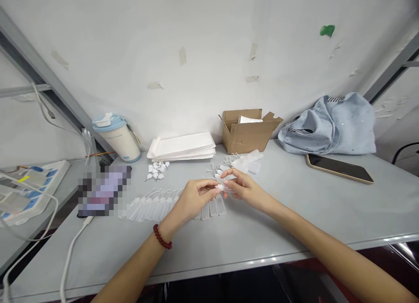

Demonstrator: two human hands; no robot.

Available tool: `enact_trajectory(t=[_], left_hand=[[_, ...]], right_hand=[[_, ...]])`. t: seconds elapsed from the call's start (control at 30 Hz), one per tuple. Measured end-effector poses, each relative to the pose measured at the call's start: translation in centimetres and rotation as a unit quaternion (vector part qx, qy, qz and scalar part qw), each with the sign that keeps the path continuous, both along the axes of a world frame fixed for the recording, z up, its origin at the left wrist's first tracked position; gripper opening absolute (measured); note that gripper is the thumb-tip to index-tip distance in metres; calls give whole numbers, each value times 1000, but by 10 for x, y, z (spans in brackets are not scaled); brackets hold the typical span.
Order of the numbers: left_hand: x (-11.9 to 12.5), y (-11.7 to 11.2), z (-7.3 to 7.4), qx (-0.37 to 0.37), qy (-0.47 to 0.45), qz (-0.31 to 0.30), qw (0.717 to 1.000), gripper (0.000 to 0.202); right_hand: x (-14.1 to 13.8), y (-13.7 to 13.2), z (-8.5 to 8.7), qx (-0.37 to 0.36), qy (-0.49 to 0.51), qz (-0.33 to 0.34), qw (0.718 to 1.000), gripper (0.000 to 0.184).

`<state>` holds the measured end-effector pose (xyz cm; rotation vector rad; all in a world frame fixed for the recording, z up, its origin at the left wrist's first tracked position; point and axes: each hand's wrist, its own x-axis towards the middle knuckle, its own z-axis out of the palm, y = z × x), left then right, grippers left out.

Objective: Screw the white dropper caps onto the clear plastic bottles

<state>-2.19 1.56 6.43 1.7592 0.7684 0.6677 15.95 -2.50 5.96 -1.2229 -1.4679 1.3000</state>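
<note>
The left hand (193, 200) and right hand (244, 189) meet in front of the body, their fingertips closed in tight pinches on a small translucent plastic tag (224, 188) with a white end. The fingers hide most of it, so exactly how each hand grips it is hard to tell. A red beaded bracelet (162, 236) circles the left wrist.

Just below the hands, a row of clear plastic tags (153, 206) lies side by side on the table, continuing in a few more tags (212, 208) beneath the fingers. Beyond the right hand is a loose heap of clear tags with white strings (244, 163). Further left sits a small cluster of white heart-shaped pieces (156, 170).

Behind these are a stack of white paper sleeves (181, 146) and an open cardboard box (245, 130) holding white paper. A lidded tumbler (118, 139), a pale blue cloth bag (330, 126) and a smartphone (338, 168) stand about the grey table (209, 255). A white cable (73, 246) crosses its left corner.
</note>
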Motion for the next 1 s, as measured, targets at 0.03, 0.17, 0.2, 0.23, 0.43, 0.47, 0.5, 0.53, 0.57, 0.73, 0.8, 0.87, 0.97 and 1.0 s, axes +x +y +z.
enact_trajectory(t=[0.03, 0.17, 0.2, 0.23, 0.43, 0.47, 0.5, 0.53, 0.57, 0.73, 0.8, 0.87, 0.97, 1.0], left_hand=[[0, 0, 0, 1, -5, 4, 1000, 21], [1, 0, 0, -13, 9, 9, 1000, 25], [2, 0, 1, -17, 15, 10, 1000, 27], [2, 0, 1, -22, 21, 11, 999, 29], [2, 2, 1, -68, -12, 50, 996, 27], [1, 3, 0, -79, -26, 64, 994, 27], [0, 4, 0, -92, -36, 76, 992, 27], [-1, 5, 0, -102, -42, 84, 990, 28], [-1, 6, -1, -107, -44, 88, 989, 27], [2, 1, -6, 4, -40, 97, 994, 18], [5, -3, -8, 72, -45, 116, 990, 15], [6, -5, -9, 83, -52, 122, 988, 15], [4, -3, -8, 21, -52, 103, 993, 20], [3, -1, -8, -22, -50, 89, 995, 23]], right_hand=[[0, 0, 0, -1, 0, -1, 1000, 34], [-1, 0, 0, 4, 1, 4, 1000, 33], [-2, -1, 0, 9, 0, 8, 1000, 32], [-3, -1, -1, 15, -1, 12, 1000, 31], [-1, -1, -6, 82, -65, -13, 994, 30], [0, 0, -6, 105, -94, -29, 990, 29], [0, 0, -7, 129, -122, -45, 983, 28], [0, 0, -7, 150, -147, -58, 976, 27], [0, 0, -7, 168, -164, -68, 970, 25], [2, 1, -3, 117, -119, -72, 983, 27], [4, 2, -2, 40, -61, -55, 996, 34], [5, 3, -1, 1, -22, -49, 999, 37], [4, 4, 0, 32, -11, -62, 997, 35], [2, 3, 0, 65, -19, -73, 995, 35]])
